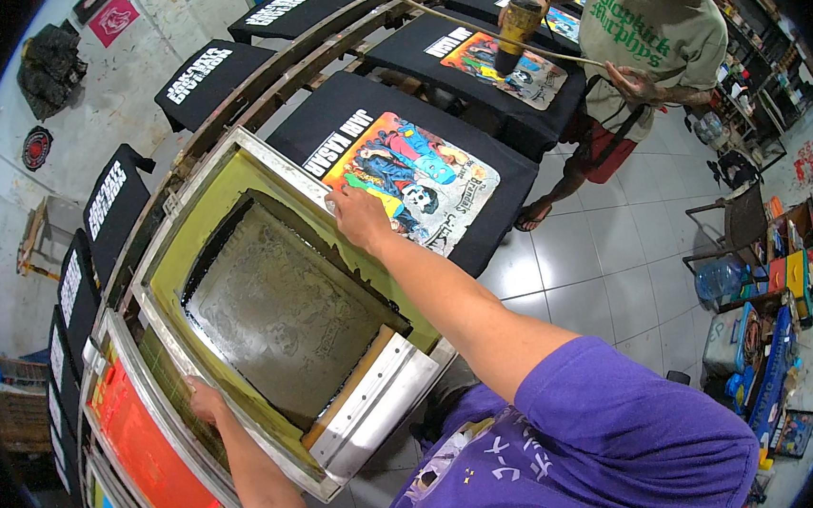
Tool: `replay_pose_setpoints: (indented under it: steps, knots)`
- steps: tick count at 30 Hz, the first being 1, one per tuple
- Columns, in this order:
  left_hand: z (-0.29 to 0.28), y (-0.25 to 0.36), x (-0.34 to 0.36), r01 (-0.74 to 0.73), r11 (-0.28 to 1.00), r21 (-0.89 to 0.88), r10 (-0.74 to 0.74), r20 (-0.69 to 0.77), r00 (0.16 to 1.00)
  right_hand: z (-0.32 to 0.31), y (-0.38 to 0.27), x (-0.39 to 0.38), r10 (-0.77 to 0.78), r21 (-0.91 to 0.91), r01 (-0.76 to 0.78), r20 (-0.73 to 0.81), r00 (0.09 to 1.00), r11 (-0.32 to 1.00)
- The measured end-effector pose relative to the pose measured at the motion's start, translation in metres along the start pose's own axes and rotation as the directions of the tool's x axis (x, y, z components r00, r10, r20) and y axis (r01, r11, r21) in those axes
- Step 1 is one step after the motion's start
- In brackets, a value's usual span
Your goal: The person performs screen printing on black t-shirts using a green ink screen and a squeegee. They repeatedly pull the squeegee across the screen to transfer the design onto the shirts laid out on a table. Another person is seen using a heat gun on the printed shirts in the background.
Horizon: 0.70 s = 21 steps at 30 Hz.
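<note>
Both my hands grip a silkscreen frame (pixel 249 137) with pale metal rails, tilted in front of me. My left hand (pixel 208 400) is closed on its left rail. My right hand (pixel 361 216) is closed on the opposite rail, close to the printed shirt. The frame's mesh (pixel 276 298) is yellow-green round the edge, with a dark, wet grey patch of ink in the middle. A squeegee (pixel 366 410) with a metal holder rests across the near end. Right of the frame, a black T-shirt (pixel 480 215) with a colourful picture and white lettering lies on a platen.
A co-worker (pixel 657 34) holds a yellow-and-black heat gun (pixel 518 33) over another printed shirt (pixel 507 69). A cord (pixel 435 13) hangs across above the shirts. Left stand a red-inked screen (pixel 149 446) and more frames. Black shirts (pixel 207 79) line the curved rail. A chair (pixel 734 228) stands right.
</note>
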<state>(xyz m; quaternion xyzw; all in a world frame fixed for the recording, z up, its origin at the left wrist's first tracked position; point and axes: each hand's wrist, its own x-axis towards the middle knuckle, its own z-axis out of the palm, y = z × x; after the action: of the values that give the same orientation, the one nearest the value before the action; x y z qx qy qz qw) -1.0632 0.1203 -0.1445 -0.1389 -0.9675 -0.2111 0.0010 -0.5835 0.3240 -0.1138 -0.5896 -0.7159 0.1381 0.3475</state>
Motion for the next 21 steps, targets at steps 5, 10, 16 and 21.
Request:
replay_pose_setpoints:
  steps: [5, 10, 16, 21]
  knots:
    - [-0.005, 0.008, -0.008, 0.026, 0.999, -0.025, -0.025, 0.046, 0.999, -0.002, 0.003, 0.000, -0.022, -0.075, 0.022, 0.012, 1.000, 0.997]
    - [-0.026, 0.025, -0.032, -0.014, 0.997, -0.072, 0.017, 0.051, 0.999, -0.003, 0.000, 0.002, -0.030, -0.039, 0.030, 0.000, 1.000, 0.999]
    - [-0.042, 0.032, -0.047, -0.030, 0.999, -0.027, 0.031, 0.047, 0.998, -0.007, -0.003, -0.001, -0.016, -0.038, 0.017, 0.022, 1.000, 0.999]
    - [-0.034, 0.024, -0.036, -0.028, 1.000, 0.008, 0.028, 0.001, 1.000, -0.003, -0.001, -0.001, -0.030, -0.023, 0.030, 0.000, 1.000, 0.999]
